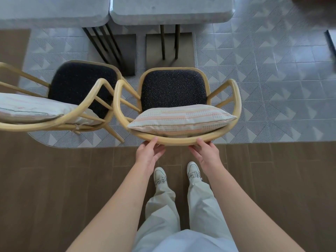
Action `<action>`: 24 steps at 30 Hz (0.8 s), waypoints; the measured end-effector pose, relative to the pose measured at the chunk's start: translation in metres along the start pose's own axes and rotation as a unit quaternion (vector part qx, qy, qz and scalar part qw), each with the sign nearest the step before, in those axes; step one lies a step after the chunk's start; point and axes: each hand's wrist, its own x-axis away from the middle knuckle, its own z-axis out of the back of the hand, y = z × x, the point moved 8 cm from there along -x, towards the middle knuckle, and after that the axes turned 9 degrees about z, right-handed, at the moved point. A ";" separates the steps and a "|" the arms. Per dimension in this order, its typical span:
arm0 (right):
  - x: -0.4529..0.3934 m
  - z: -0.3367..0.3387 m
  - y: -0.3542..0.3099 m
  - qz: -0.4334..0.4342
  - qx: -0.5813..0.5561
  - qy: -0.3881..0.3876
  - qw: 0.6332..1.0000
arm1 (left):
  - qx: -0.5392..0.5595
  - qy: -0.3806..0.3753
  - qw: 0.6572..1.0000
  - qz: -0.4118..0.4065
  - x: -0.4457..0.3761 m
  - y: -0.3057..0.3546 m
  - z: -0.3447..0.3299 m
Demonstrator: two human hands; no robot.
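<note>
A brown wooden floor (54, 179) meets a grey patterned rug (272, 88). At the far edge of the rug are two grey tabletops (54, 11), side by side on dark legs. Two pale wooden armchairs with dark speckled seats face them. The chair (172, 88) stands on the rug straight ahead of the person, and a second chair (81, 84) sits just to its left, their armrests nearly touching. A striped cushion (181, 120) leans against the chair's curved back rail (174, 141). The left hand (150, 153) and the right hand (207, 152) both grip this rail from behind, thumbs on top and fingers curled beneath. Below the hands, two light shoes (160, 176) stand on the floor.
</note>
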 end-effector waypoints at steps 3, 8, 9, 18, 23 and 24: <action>-0.002 0.004 -0.001 -0.004 -0.001 0.005 1.000 | 0.018 -0.003 1.000 0.006 0.001 0.000 -0.002; -0.003 0.003 -0.003 -0.008 0.002 0.008 1.000 | 0.025 0.005 1.000 0.002 0.004 0.000 -0.004; -0.002 0.003 -0.003 -0.008 0.003 0.009 1.000 | 0.026 0.007 1.000 0.002 0.004 -0.001 -0.003; -0.004 0.002 -0.015 -0.002 0.029 0.011 1.000 | 0.016 0.011 1.000 0.009 0.009 -0.001 -0.011; -0.001 0.002 -0.016 -0.005 0.027 0.013 1.000 | 0.002 0.015 1.000 0.006 0.010 0.000 -0.011; -0.001 0.001 -0.015 -0.006 0.027 0.013 1.000 | 0.001 0.018 1.000 0.006 0.010 0.000 -0.011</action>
